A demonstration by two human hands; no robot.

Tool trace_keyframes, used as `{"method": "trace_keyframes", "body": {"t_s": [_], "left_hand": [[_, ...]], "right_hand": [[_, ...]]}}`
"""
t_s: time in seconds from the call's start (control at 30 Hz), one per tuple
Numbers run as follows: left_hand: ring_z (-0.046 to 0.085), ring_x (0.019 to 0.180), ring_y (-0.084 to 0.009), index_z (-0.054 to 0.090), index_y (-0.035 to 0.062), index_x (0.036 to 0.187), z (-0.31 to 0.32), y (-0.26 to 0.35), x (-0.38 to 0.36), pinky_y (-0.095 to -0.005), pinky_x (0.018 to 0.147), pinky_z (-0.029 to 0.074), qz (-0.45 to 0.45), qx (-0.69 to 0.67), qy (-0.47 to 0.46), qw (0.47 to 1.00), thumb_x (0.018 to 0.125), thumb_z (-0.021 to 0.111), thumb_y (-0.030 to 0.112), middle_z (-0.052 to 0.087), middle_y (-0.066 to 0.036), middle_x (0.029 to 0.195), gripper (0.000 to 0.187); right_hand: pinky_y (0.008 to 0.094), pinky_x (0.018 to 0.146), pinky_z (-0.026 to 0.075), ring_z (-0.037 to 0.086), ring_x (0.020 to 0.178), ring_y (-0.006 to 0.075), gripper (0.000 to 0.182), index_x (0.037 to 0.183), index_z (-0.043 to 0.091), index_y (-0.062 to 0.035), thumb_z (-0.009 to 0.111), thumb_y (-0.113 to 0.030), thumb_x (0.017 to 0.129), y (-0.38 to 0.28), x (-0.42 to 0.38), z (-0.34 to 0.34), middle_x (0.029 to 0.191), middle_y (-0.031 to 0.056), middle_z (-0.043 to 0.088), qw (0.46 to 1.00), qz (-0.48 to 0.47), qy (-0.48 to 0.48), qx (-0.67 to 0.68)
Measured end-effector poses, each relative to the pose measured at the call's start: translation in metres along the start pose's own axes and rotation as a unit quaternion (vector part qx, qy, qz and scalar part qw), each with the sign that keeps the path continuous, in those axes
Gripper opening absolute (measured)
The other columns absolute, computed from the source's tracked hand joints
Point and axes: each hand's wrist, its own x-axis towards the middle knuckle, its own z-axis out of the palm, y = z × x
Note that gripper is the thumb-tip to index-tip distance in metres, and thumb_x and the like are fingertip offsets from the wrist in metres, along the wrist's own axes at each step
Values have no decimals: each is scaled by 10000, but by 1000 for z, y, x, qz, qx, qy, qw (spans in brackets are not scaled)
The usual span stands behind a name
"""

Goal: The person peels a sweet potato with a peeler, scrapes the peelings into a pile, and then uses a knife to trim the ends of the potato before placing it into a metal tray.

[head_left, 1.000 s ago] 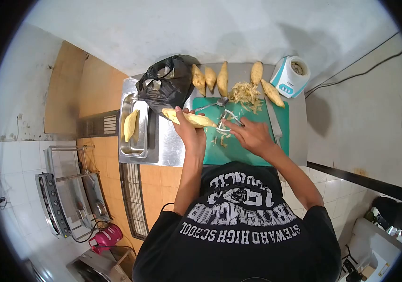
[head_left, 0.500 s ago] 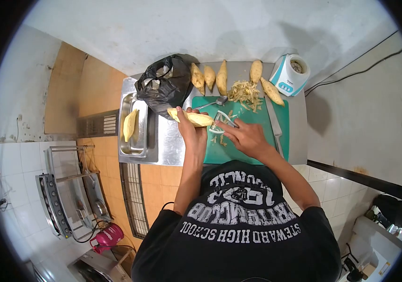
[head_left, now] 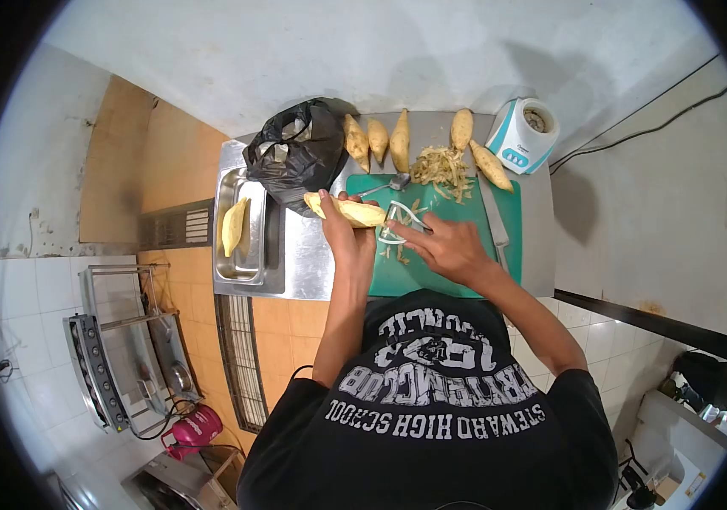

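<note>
My left hand (head_left: 349, 231) is closed around a peeled, pale yellow sweet potato (head_left: 359, 213), held level above the left part of a green cutting board (head_left: 461, 276). In my right hand (head_left: 444, 248) is a white peeler (head_left: 396, 236), its frame at the right end of the sweet potato. Thin strips of peel (head_left: 403, 253) lie on the board under the peeler. A larger heap of peelings (head_left: 443, 170) sits at the board's far edge. Left of the heap rests a spoon (head_left: 386, 184).
A knife (head_left: 495, 217) lies along the board's right side. Unpeeled sweet potatoes (head_left: 400, 140) line the back of the counter. A black plastic bag (head_left: 299, 157) stands beside a metal tray (head_left: 254, 268) holding another peeled sweet potato (head_left: 234, 227). A white-and-blue appliance base (head_left: 518, 140) is at back right.
The peeler and my right hand have shifted very slightly at the end of the sweet potato. My left hand keeps its hold in nearly the same place.
</note>
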Motion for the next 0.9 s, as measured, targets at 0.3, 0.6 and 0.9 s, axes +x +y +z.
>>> {"method": "trace_keyframes", "body": {"t_s": [0.3, 0.6, 0.9], "left_hand": [[523, 790, -156, 419, 108, 1048, -8, -5, 5, -410, 738, 540, 11, -2, 6, 1000, 1042, 582, 414, 494, -18, 914, 347], [529, 809, -162, 428, 95, 1036, -11, -3, 10, -416, 743, 544, 9, -22, 24, 999, 1043, 571, 425, 488, -31, 943, 360], [529, 810, -157, 430, 134, 1068, -5, 1, 5, -398, 750, 529, 27, -23, 0, 999, 1051, 548, 441, 480, -16, 926, 329]], "right_hand": [[396, 457, 493, 651, 582, 238, 466, 1424, 577, -401, 633, -371, 962, 4, 4, -2, 934, 89, 627, 998, -29, -27, -47], [383, 445, 441, 582, 543, 214, 464, 1401, 613, -372, 668, -368, 940, 6, 1, 7, 802, 42, 541, 999, -26, 12, -42], [407, 486, 504, 624, 564, 271, 446, 1412, 591, -401, 630, -362, 969, 3, 6, 10, 875, 66, 619, 999, -11, 49, 13]]}}
